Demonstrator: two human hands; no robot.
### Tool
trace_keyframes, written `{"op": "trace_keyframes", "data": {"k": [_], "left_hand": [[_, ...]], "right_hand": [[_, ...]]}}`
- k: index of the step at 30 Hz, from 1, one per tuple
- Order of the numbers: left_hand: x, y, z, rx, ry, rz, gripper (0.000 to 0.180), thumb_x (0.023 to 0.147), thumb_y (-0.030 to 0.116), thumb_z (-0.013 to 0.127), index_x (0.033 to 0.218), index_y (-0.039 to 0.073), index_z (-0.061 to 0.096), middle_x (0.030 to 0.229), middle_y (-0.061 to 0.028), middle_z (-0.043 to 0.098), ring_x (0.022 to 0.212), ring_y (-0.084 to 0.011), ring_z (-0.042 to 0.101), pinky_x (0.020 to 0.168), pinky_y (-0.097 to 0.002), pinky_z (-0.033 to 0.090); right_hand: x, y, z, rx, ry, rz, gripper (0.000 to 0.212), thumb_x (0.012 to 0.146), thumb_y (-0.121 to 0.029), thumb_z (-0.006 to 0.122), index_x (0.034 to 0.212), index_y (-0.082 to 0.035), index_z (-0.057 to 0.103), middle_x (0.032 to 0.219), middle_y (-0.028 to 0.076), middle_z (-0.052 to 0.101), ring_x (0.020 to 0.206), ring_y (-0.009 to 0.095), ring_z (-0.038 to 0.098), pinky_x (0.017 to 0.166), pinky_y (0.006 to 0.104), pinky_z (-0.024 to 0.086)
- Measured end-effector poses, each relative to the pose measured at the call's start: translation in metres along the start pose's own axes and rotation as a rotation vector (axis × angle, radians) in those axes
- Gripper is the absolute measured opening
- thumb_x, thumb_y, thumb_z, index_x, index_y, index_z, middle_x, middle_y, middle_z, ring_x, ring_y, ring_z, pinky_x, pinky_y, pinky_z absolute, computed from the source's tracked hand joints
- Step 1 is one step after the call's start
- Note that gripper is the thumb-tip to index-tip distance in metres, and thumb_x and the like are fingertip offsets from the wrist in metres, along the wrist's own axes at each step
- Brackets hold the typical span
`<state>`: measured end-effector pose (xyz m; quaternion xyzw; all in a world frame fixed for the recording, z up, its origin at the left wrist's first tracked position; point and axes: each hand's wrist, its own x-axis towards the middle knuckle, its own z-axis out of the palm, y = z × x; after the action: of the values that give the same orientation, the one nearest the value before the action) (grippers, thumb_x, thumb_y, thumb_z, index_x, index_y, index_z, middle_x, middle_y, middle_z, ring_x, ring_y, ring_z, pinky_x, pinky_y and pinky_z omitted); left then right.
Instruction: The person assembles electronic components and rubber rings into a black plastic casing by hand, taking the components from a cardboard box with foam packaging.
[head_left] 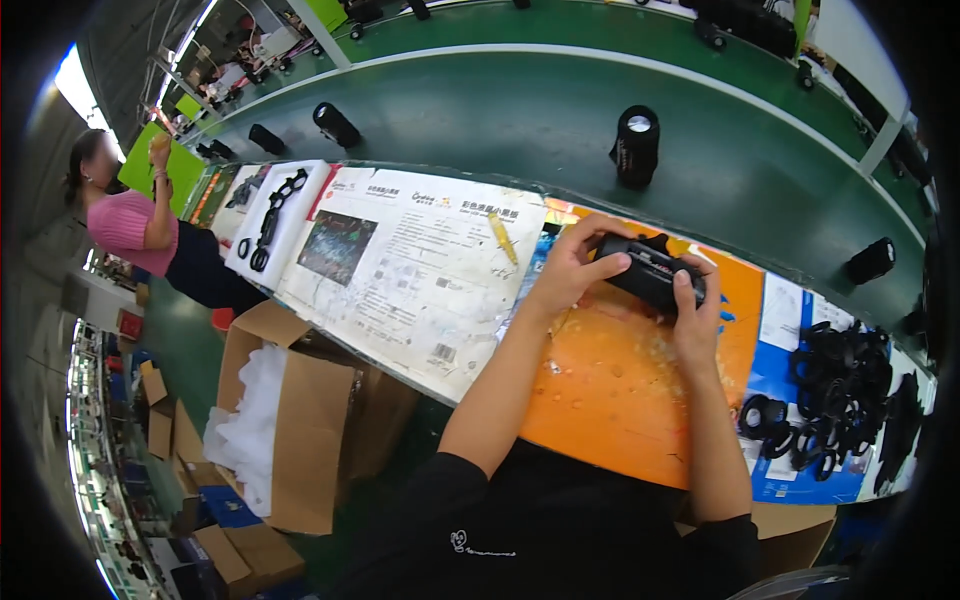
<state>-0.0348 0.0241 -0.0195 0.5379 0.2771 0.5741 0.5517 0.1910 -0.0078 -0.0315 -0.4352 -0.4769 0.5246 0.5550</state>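
A black cylindrical speaker (652, 274) lies sideways between my two hands, above the orange part of the workbench. My left hand (578, 268) wraps round its left end, thumb on top. Round the right end my right hand (694, 305) is closed, with the thumb pressed on the near side. Part of the speaker is hidden behind my fingers. To the right of my right hand sits a heap of black rings and straps (840, 395). Left of my left hand, a slim yellow tool (502, 238) rests on the white printed sheet (400, 275).
Beyond the bench runs a green conveyor belt (520, 110) carrying several black cylindrical speakers, one upright speaker (636, 148) straight ahead. A white foam tray (312, 185) holds black straps at the left. Below it stands an open cardboard box (305, 440). Another person (135, 220) stands far left.
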Motion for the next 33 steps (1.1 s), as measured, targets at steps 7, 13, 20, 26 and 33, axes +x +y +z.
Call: {"op": "trace_keyframes", "data": {"k": [7,13,20,26,33], "left_hand": [[-0.005,-0.002,-0.011,0.025,0.096,-0.158,0.032,0.095,0.012,0.084,0.124,0.009,0.071,0.122,-0.0043,0.069,0.121,-0.0189,0.065,0.11,-0.0339,0.049],[-0.003,-0.012,0.003,0.053,0.044,0.021,0.038,0.098,0.006,0.079,0.134,0.006,0.066,0.138,-0.0098,0.064,0.135,-0.0222,0.059,0.116,-0.0366,0.047],[-0.007,-0.026,0.019,0.283,0.131,-0.087,0.05,0.108,0.023,0.072,0.151,0.005,0.055,0.152,-0.0128,0.058,0.147,-0.027,0.054,0.116,-0.0395,0.054],[-0.008,-0.044,0.018,0.927,-0.075,0.091,0.033,0.1,0.025,0.08,0.123,0.003,0.071,0.144,-0.0158,0.061,0.144,-0.0343,0.053,0.123,-0.0445,0.043],[-0.015,-0.044,0.014,0.917,-0.047,0.064,0.031,0.099,0.025,0.079,0.12,0.003,0.07,0.142,-0.0157,0.06,0.143,-0.0366,0.051,0.122,-0.0461,0.042]], "right_hand": [[0.008,0.008,0.009,0.029,-0.047,0.044,0.042,0.116,-0.036,0.063,0.145,-0.008,0.054,0.131,0.013,0.059,0.103,0.021,0.07,0.074,0.0319,0.066],[0.023,0.001,0.0,-0.156,0.079,-0.282,0.042,0.112,-0.031,0.072,0.141,-0.006,0.058,0.131,0.01,0.062,0.116,0.017,0.062,0.1,0.0332,0.056],[0.098,-0.108,-0.032,-0.778,0.061,-0.618,0.04,0.098,-0.014,0.082,0.135,-0.01,0.069,0.134,0.014,0.066,0.122,0.032,0.066,0.107,0.041,0.052],[0.179,-0.078,-0.082,-1.072,-0.09,-0.436,0.042,0.097,-0.008,0.077,0.136,-0.024,0.071,0.156,0.006,0.058,0.14,0.039,0.06,0.114,0.0594,0.044],[0.172,-0.083,-0.05,-1.597,0.044,-0.477,0.057,0.099,-0.034,0.077,0.152,-0.018,0.065,0.172,0.023,0.042,0.16,0.044,0.035,0.129,0.059,0.024]]}}
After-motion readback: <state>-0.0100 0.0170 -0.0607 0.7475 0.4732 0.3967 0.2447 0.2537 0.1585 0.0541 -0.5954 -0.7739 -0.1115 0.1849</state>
